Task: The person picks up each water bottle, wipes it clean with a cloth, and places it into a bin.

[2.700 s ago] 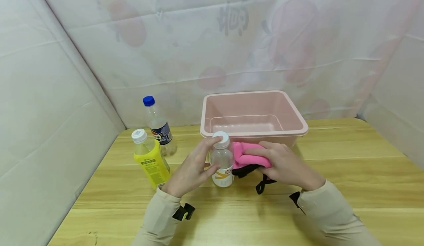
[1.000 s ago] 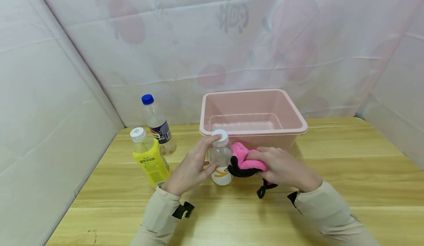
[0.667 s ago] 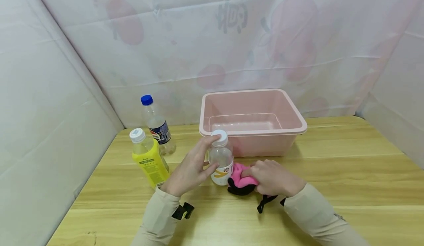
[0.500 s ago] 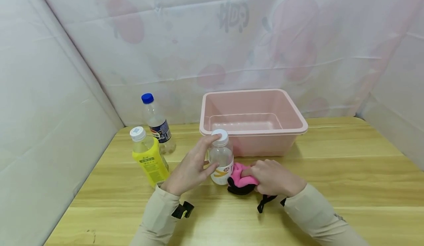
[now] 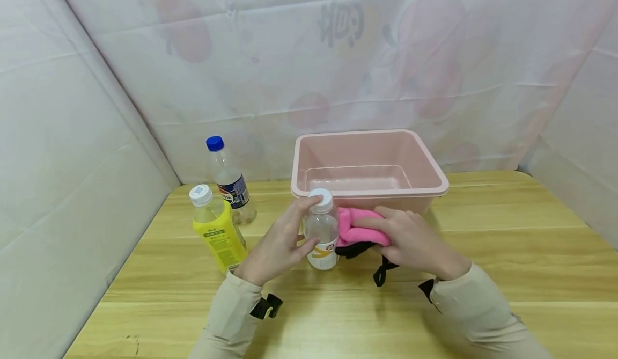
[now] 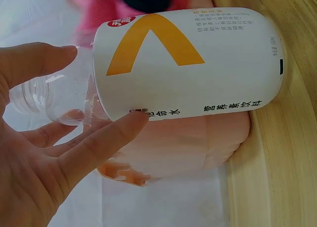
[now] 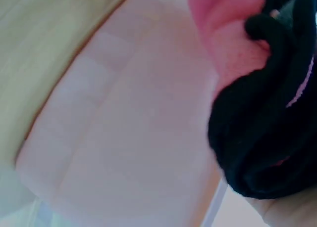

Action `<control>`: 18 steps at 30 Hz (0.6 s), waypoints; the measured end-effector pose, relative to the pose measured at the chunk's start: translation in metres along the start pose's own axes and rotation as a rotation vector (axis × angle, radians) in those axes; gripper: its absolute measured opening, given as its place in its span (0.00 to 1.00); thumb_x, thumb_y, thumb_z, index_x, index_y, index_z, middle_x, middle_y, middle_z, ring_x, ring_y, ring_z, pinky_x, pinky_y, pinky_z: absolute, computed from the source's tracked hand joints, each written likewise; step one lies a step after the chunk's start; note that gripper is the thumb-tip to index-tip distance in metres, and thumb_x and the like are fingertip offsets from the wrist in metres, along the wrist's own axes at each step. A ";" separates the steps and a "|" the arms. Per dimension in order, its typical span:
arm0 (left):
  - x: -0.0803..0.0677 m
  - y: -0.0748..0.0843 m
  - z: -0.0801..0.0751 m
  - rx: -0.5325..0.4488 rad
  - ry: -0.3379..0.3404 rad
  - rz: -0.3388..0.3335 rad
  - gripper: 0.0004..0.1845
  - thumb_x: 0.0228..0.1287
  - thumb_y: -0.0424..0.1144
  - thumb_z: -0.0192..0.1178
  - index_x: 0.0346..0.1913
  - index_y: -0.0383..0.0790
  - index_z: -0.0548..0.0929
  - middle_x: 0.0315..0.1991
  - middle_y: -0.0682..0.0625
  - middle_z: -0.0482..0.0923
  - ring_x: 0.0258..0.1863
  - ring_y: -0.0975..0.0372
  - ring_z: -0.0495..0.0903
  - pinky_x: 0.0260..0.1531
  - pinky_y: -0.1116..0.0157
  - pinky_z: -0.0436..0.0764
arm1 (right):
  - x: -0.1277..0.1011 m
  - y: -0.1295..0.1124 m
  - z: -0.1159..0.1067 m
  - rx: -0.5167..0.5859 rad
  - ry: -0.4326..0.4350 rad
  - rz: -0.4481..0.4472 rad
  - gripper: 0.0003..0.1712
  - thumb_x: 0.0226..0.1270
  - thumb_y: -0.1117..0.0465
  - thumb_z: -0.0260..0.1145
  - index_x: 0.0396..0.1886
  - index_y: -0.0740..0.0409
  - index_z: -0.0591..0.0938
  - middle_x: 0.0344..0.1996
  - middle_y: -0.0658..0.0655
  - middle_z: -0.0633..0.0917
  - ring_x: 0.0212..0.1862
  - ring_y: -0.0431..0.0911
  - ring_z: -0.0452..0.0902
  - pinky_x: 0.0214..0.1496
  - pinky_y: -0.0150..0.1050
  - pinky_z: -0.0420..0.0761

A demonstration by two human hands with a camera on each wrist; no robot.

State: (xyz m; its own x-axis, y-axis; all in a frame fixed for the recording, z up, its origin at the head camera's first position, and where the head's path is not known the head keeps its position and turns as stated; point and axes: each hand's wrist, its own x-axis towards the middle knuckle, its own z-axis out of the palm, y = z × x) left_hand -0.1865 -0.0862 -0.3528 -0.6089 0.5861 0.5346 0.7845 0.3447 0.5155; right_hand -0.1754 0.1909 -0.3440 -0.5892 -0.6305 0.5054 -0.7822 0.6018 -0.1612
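Note:
A clear plastic bottle (image 5: 324, 227) with a white cap stands on the table in front of a pink basin. My left hand (image 5: 276, 247) steadies it, index finger on the cap, thumb at the near side and other fingers behind. In the left wrist view, its white label (image 6: 237, 64) carries an orange mark. My right hand (image 5: 415, 241) grips a bunched pink and black cloth (image 5: 361, 229) at the bottle's right side. A black loop hangs below the cloth. Close up in the right wrist view, the cloth's black side (image 7: 262, 133) shows folded over.
The pink basin (image 5: 381, 193) stands behind the hands, near the back curtain (image 5: 251, 80). On the left are a yellow-labelled bottle (image 5: 219, 238) with a white cap and a blue-capped cola bottle (image 5: 235, 191). All are on a wooden table (image 5: 507, 241).
The right hand first brought the cloth down to the bottle's base, then raised it again along the right side. The left hand and the bottle have stayed in place.

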 end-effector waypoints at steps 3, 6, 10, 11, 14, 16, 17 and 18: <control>-0.001 0.000 0.000 0.007 -0.003 -0.001 0.42 0.58 0.20 0.69 0.72 0.37 0.60 0.65 0.38 0.69 0.61 0.46 0.75 0.39 0.62 0.88 | 0.001 0.000 -0.003 -0.004 0.119 -0.043 0.34 0.37 0.75 0.72 0.51 0.52 0.86 0.37 0.51 0.83 0.26 0.39 0.72 0.23 0.34 0.77; -0.001 0.000 0.000 0.014 -0.002 0.006 0.42 0.57 0.20 0.70 0.72 0.37 0.60 0.65 0.38 0.69 0.60 0.47 0.75 0.39 0.62 0.88 | 0.003 0.000 -0.004 0.024 0.221 -0.073 0.35 0.37 0.76 0.73 0.53 0.55 0.87 0.45 0.58 0.85 0.31 0.44 0.79 0.30 0.40 0.84; 0.000 0.000 0.001 0.015 -0.007 0.012 0.43 0.57 0.20 0.69 0.72 0.38 0.59 0.65 0.38 0.69 0.60 0.47 0.76 0.39 0.61 0.89 | 0.007 -0.002 -0.004 0.097 0.328 -0.091 0.35 0.38 0.77 0.74 0.53 0.56 0.86 0.47 0.59 0.85 0.34 0.46 0.82 0.35 0.36 0.84; 0.000 0.000 0.001 0.015 -0.009 0.012 0.43 0.57 0.20 0.69 0.73 0.38 0.59 0.65 0.38 0.69 0.60 0.47 0.76 0.39 0.61 0.89 | 0.007 -0.003 -0.004 0.112 0.345 -0.092 0.35 0.38 0.77 0.75 0.53 0.56 0.86 0.47 0.58 0.85 0.34 0.46 0.82 0.36 0.34 0.83; 0.001 0.000 0.001 0.016 -0.014 0.009 0.43 0.57 0.20 0.69 0.73 0.38 0.59 0.66 0.38 0.68 0.61 0.47 0.75 0.39 0.60 0.89 | 0.008 -0.003 -0.004 0.139 0.364 -0.090 0.36 0.37 0.78 0.75 0.53 0.57 0.86 0.47 0.58 0.85 0.35 0.47 0.82 0.40 0.29 0.80; 0.001 0.000 0.001 0.016 -0.015 0.005 0.43 0.58 0.20 0.69 0.73 0.38 0.59 0.66 0.38 0.68 0.61 0.47 0.76 0.39 0.60 0.89 | 0.008 -0.003 -0.004 0.142 0.363 -0.087 0.36 0.37 0.78 0.75 0.53 0.57 0.86 0.47 0.58 0.85 0.36 0.47 0.82 0.41 0.28 0.80; 0.001 0.000 0.001 0.015 -0.015 0.002 0.43 0.58 0.20 0.69 0.73 0.38 0.59 0.66 0.38 0.69 0.61 0.46 0.76 0.39 0.60 0.89 | 0.008 -0.003 -0.003 0.144 0.361 -0.086 0.36 0.37 0.78 0.74 0.53 0.57 0.86 0.48 0.58 0.85 0.37 0.48 0.82 0.42 0.29 0.80; 0.001 0.000 0.001 0.014 -0.016 -0.001 0.43 0.58 0.20 0.69 0.73 0.38 0.59 0.66 0.38 0.69 0.61 0.46 0.76 0.39 0.59 0.89 | 0.008 -0.003 -0.003 0.145 0.359 -0.087 0.36 0.37 0.78 0.74 0.53 0.57 0.86 0.48 0.58 0.85 0.37 0.48 0.82 0.42 0.29 0.80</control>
State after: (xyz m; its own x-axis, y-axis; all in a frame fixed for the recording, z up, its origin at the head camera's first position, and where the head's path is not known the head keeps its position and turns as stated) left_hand -0.1867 -0.0849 -0.3529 -0.6076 0.5972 0.5236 0.7856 0.3550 0.5068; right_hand -0.1771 0.1855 -0.3366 -0.4315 -0.4490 0.7824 -0.8616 0.4621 -0.2101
